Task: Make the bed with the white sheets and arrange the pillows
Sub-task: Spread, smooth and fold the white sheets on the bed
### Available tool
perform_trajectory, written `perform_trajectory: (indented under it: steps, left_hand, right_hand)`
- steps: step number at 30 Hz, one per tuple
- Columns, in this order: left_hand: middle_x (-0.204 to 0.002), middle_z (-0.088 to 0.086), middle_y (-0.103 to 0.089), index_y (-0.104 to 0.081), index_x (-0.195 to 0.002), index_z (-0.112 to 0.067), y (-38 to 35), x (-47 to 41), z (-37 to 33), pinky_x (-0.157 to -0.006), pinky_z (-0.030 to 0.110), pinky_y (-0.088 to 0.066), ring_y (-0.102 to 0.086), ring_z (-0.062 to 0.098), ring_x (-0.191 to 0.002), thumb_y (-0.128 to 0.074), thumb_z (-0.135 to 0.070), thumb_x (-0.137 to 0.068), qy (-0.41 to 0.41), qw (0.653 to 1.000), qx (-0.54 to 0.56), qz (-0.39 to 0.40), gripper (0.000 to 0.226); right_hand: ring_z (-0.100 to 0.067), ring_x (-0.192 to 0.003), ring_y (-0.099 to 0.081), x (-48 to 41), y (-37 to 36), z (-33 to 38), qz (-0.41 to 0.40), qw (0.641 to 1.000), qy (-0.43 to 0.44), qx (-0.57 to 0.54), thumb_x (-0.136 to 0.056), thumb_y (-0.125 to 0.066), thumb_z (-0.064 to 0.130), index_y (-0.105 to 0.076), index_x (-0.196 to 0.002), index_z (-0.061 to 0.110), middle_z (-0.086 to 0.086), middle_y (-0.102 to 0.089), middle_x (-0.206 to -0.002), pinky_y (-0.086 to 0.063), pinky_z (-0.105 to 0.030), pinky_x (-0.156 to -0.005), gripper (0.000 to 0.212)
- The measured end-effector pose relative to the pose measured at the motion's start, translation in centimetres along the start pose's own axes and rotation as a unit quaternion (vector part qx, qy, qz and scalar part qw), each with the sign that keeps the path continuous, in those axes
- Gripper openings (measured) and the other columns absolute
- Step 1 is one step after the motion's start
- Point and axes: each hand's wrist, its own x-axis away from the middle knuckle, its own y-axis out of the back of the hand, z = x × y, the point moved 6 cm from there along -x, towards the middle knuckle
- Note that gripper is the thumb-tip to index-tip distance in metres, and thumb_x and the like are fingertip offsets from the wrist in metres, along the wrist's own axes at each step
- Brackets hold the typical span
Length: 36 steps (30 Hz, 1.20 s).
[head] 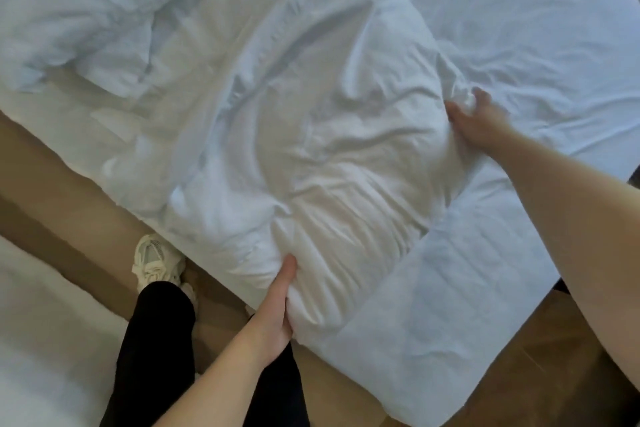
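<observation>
Two hands are gripping one crumpled white duvet (277, 97) at the near corner of the bed (519, 28) — left hand (277, 315) clutching its near edge, right hand (481, 121) pinching a bunched fold.

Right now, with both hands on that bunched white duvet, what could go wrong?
The duvet hangs off the bed at the left hand; a loose grip might let it slide to the floor.
The right hand holds a wad lying on the wrinkled sheet; tugging could drag that sheet along.
The shoe stands close by, so drooping cloth might get stepped on.
</observation>
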Motion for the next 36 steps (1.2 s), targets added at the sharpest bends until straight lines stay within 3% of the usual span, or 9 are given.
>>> perform_trajectory:
  steps: [5,12,19,21,25,29,30,33,36]
  left_hand:
    - [-0.137,0.002,-0.056,-0.03,-0.149,-0.028,4.2,2.5,-7.0,-0.102,0.048,-0.046,-0.059,0.021,-0.116,-0.083,-0.064,-0.054,-0.144,0.971,-0.035,-0.187,0.114]
    - [-0.132,0.002,-0.049,-0.032,-0.142,-0.019,7.9,6.9,-23.6,-0.093,0.029,-0.046,-0.056,0.019,-0.111,-0.073,-0.026,-0.085,-0.357,0.854,-0.207,-0.316,0.071]
    - [-0.103,0.006,-0.052,-0.054,-0.095,-0.012,10.2,7.6,-28.0,-0.063,0.035,-0.04,-0.054,0.024,-0.074,-0.062,-0.021,-0.089,-0.414,0.653,-0.513,-0.373,0.014]
    - [-0.093,0.0,-0.054,-0.056,-0.088,-0.015,11.0,7.1,-27.9,-0.063,0.035,-0.042,-0.055,0.023,-0.073,-0.061,-0.019,-0.087,-0.381,0.668,-0.535,-0.349,0.007]
    - [-0.086,-0.005,-0.066,-0.066,-0.094,-0.019,12.8,6.4,-27.9,-0.074,0.032,-0.049,-0.062,0.017,-0.084,-0.056,-0.014,-0.093,-0.35,0.799,-0.388,-0.298,0.01]
    - [-0.081,-0.001,-0.067,-0.067,-0.087,-0.021,12.9,7.1,-28.8,-0.08,0.028,-0.05,-0.061,0.015,-0.08,-0.052,-0.01,-0.096,-0.301,0.92,-0.21,-0.14,0.021]
    - [-0.074,-0.003,-0.062,-0.064,-0.081,-0.024,12.8,7.6,-29.7,-0.074,0.025,-0.047,-0.056,0.012,-0.073,-0.051,-0.014,-0.095,-0.309,0.905,-0.278,-0.091,0.022]
    - [-0.056,-0.008,-0.046,-0.048,-0.068,-0.031,12.4,9.4,-32.1,-0.053,0.019,-0.03,-0.04,0.005,-0.052,-0.045,-0.026,-0.086,-0.34,0.743,-0.575,0.034,0.019]
    - [-0.054,0.0,-0.041,-0.038,-0.067,-0.03,12.1,9.8,-33.9,-0.05,0.015,-0.028,-0.037,0.012,-0.047,-0.041,-0.036,-0.085,-0.392,0.621,-0.674,0.087,0.019]
  right_hand:
    - [-0.028,-0.15,-0.003,4.3,-1.4,7.7,-0.079,0.987,0.136,0.017,-0.096,-0.038,0.053,-0.008,-0.155,0.037,0.002,-0.001,-0.164,-0.005,-0.067,-0.113,0.068]
    - [-0.031,-0.15,0.003,8.6,-2.4,18.8,-0.047,0.972,0.229,0.013,-0.095,-0.044,0.044,-0.004,-0.155,0.032,0.0,0.006,-0.164,-0.009,-0.067,-0.113,0.073]
    - [-0.033,-0.148,-0.013,7.1,-1.5,24.1,-0.082,0.975,0.208,0.013,-0.093,-0.049,0.028,-0.007,-0.156,0.027,-0.006,-0.004,-0.164,-0.024,-0.058,-0.113,0.076]
    - [-0.036,-0.144,-0.022,6.2,-0.6,25.6,-0.102,0.975,0.199,0.015,-0.09,-0.046,0.016,-0.014,-0.155,0.031,-0.006,-0.007,-0.163,-0.029,-0.052,-0.111,0.074]
    - [-0.035,-0.139,-0.027,4.1,1.0,28.2,-0.075,0.968,0.227,0.071,-0.085,-0.045,0.003,-0.037,-0.147,0.035,-0.001,-0.022,-0.16,-0.029,-0.047,-0.112,0.071]
    - [-0.031,-0.141,-0.023,3.6,1.3,30.7,0.031,0.934,0.289,0.21,-0.085,-0.063,0.013,-0.028,-0.151,0.039,0.008,-0.02,-0.161,-0.03,-0.052,-0.11,0.079]
    - [-0.031,-0.139,-0.026,3.7,1.4,31.1,0.046,0.916,0.301,0.262,-0.085,-0.065,0.016,-0.025,-0.151,0.04,0.008,-0.02,-0.161,-0.032,-0.052,-0.108,0.081]
    - [-0.032,-0.129,-0.038,3.6,2.2,31.4,0.064,0.878,0.307,0.362,-0.085,-0.058,0.006,-0.021,-0.152,0.041,0.004,-0.022,-0.157,-0.043,-0.046,-0.096,0.084]
    - [-0.033,-0.124,-0.044,2.9,2.6,31.8,0.053,0.864,0.297,0.403,-0.087,-0.053,0.001,-0.015,-0.151,0.046,0.002,-0.014,-0.158,-0.048,-0.043,-0.084,0.087]
